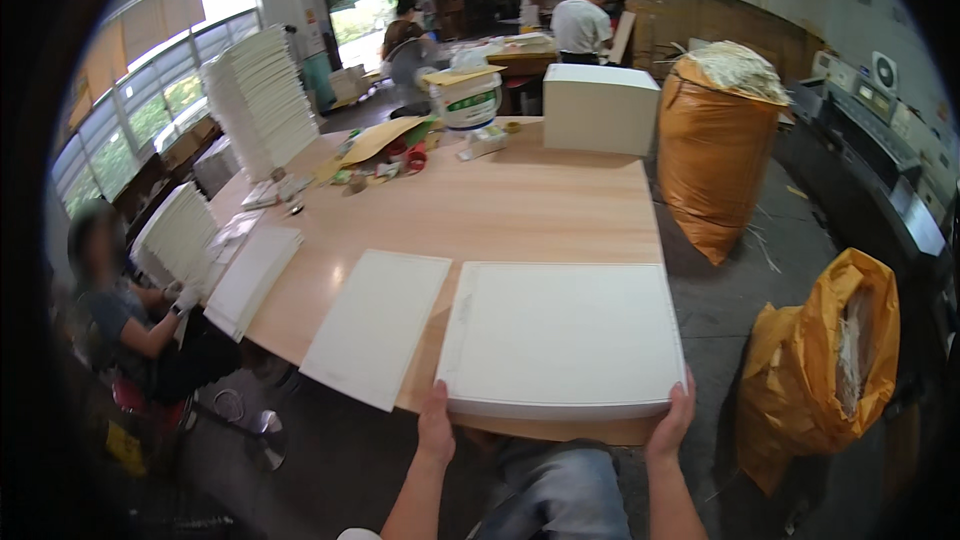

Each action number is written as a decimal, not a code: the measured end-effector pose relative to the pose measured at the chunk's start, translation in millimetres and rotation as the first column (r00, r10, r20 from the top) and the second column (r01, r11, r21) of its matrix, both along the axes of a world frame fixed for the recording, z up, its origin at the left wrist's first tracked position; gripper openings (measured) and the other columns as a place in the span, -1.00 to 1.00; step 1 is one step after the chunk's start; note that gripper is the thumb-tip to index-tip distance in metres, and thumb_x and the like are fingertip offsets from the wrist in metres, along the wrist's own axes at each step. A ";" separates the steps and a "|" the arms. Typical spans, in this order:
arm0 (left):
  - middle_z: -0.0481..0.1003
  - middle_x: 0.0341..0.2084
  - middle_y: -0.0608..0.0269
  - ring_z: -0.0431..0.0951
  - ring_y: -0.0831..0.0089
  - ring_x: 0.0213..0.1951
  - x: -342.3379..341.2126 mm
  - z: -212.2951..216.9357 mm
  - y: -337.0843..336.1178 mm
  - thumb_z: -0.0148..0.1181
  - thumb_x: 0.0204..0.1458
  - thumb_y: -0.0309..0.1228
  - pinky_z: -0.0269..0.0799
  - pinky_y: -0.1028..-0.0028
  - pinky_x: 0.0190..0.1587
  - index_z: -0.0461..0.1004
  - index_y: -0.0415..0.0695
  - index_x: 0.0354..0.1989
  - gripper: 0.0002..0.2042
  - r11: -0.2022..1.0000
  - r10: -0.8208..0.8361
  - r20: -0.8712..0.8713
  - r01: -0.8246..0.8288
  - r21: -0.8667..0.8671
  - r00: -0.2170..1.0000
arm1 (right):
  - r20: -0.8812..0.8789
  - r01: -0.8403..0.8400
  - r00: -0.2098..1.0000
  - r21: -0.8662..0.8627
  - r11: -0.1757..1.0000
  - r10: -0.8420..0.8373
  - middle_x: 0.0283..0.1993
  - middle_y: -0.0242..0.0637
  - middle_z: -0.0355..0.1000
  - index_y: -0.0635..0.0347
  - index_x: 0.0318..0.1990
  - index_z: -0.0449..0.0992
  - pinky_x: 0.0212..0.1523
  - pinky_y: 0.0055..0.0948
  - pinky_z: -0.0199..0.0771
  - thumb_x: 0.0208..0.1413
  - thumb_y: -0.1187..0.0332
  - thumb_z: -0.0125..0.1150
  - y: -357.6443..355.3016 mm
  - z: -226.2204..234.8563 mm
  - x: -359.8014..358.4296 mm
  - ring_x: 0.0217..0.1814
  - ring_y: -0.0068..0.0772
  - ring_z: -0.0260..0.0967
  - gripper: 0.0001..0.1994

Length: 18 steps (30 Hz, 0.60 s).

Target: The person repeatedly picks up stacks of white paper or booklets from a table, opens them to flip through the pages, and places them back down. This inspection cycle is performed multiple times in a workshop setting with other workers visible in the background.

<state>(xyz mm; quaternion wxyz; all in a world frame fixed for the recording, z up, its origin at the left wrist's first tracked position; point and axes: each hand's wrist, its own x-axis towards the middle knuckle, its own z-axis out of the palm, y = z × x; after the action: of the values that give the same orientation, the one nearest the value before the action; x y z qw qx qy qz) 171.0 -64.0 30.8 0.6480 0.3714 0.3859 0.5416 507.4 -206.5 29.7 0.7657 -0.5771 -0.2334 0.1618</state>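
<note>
A thick stack of white paper sheets (565, 332) lies at the near right of the wooden table. My left hand (435, 425) presses against its near left corner, and my right hand (672, 422) against the near right corner. Between them the two hands grip the stack by its sides; the fingers are partly hidden behind its edges. Just left of it rests a thinner white sheet or low pile (375, 325), apart from the stack and jutting over the table's front edge.
The wooden table (540, 200) bears a tall white paper block (600, 112), a white bucket (466, 100) and tall stacks (258, 100). A person (140, 310) in gloves sits at the left. Orange sacks (715, 150) stand on the right; two people are farther back.
</note>
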 end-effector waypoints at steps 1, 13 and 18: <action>0.38 0.41 0.17 0.29 0.32 0.45 2.1 -4.9 0.3 0.06 0.49 -0.04 0.09 0.30 0.54 0.31 -0.27 0.48 -0.40 0.999 0.042 -0.038 -0.043 -0.015 0.998 | 0.009 0.008 1.000 -0.003 1.000 -0.008 0.44 -0.08 0.34 0.39 0.46 0.32 0.52 -0.25 0.14 0.47 0.22 -0.12 4.7 -7.1 0.0 0.49 -0.18 0.25 -0.45; 0.59 0.15 0.02 0.45 0.01 0.34 37.8 115.3 33.8 0.37 0.22 -0.33 0.30 0.13 0.45 0.58 -0.13 0.19 -0.62 0.558 0.349 -0.476 0.229 0.797 0.807 | -0.085 -0.024 0.996 0.029 0.999 0.027 0.46 -0.09 0.31 0.34 0.49 0.29 0.50 -0.16 0.16 0.48 0.14 -0.13 0.0 0.1 1.3 0.49 -0.13 0.24 -0.42; 0.63 -0.29 0.24 0.61 0.21 -0.12 122.5 144.1 25.8 0.45 0.14 -0.31 0.52 0.23 -0.02 0.66 -0.06 0.00 -0.72 0.318 0.118 -0.675 0.616 0.720 0.728 | -0.159 -0.169 0.967 0.173 0.970 0.196 0.44 -0.12 0.33 0.30 0.49 0.29 0.51 -0.16 0.17 0.46 0.10 -0.11 -2.4 3.2 -0.7 0.50 -0.15 0.25 -0.40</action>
<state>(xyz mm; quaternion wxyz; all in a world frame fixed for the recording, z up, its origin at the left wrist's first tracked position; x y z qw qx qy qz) 293.4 -38.3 175.0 0.2375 0.8808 0.1340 0.3872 506.8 -208.9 33.0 0.8084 -0.4740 -0.2295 0.2629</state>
